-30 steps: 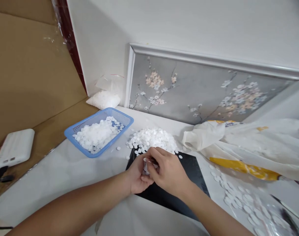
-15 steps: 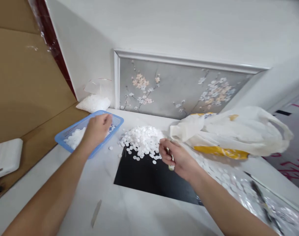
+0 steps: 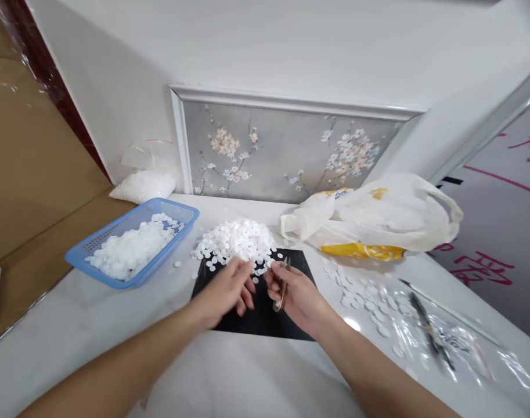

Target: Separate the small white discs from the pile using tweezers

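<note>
So the black mat (image 3: 267,323) is pretty crowded right now. The pile (image 3: 236,235) of white discs is heaped over its far edge and spills onto the bench (image 3: 247,377) behind, with a few strays on the mat itself. Right hand (image 3: 293,290) is above the mat, fingers clamped on a slim little tool (image 3: 280,299); there's a disc at its fingertips too, but I can't tell if it's pinched or just behind them. Left hand (image 3: 232,287) is over the mat's left half, fingers loosely apart, nothing I can make out in it. Both hands block part of the mat. Left of the mat is a blue basket (image 3: 129,283) with more discs, and beyond that, a clear bag (image 3: 143,187) of white stuff. Beyond the mat to the right, a carrier bag (image 3: 378,212) slumps across the bench. Right of the mat it's messy: scattered discs, crumpled clear plastic (image 3: 465,351) and a black pen-like thing (image 3: 425,325). Framed flower picture (image 3: 269,154) behind the mat.
</note>
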Tool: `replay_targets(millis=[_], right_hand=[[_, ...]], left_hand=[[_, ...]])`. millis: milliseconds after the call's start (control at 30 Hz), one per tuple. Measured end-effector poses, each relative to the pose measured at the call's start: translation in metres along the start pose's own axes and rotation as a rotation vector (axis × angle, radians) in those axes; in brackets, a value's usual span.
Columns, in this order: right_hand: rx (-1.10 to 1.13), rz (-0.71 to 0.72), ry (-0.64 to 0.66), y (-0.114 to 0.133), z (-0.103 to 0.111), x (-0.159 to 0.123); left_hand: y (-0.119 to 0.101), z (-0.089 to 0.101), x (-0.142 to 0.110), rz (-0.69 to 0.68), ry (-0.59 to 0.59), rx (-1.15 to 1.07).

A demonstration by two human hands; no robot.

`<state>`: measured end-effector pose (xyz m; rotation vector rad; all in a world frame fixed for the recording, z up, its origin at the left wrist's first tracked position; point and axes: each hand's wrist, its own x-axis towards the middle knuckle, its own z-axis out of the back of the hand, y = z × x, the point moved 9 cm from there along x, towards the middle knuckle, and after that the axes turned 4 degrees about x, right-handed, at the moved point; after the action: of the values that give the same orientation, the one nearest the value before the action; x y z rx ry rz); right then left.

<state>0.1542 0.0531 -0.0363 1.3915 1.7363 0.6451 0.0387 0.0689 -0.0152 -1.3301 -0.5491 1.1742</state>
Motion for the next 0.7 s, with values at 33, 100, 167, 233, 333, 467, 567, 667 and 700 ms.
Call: replay_targets(millis=[33,100,167,233,333,467,567,667,700], right_hand=[[-0.001,0.033,-0.016,0.002,0.000,-0.001],[-0.075,0.103,-0.029,0.007,-0.004,-0.006],[-0.296,0.179,-0.004,0.012,-0.013,-0.013],[-0.520,0.220,0.060,0.013,-0.025,-0.021],[-0.627,0.212,0.095,0.013,-0.029,-0.025],[-0.564,0.200,0.077,0.019,-0.019,-0.020],[-0.476,0.237,0.054,0.028,-0.010,-0.017],[-0.361,0.163,0.019,0.023,-0.001,-0.016],[-0.333,0.130,0.013,0.019,0.000,-0.017]], left_hand=[[0.014,-0.023,-0.001,0.109,0.074,-0.174],[0.031,-0.056,-0.005,0.264,0.171,-0.420],[0.036,-0.070,-0.007,0.325,0.214,-0.592],[0.035,-0.070,-0.006,0.311,0.206,-0.705],[0.034,-0.064,-0.003,0.283,0.206,-0.759],[0.036,-0.056,-0.001,0.286,0.197,-0.689],[0.031,-0.037,0.002,0.198,0.084,-0.591],[0.018,-0.021,0.001,0.072,0.015,-0.502],[0.014,-0.021,-0.001,0.042,0.025,-0.486]])
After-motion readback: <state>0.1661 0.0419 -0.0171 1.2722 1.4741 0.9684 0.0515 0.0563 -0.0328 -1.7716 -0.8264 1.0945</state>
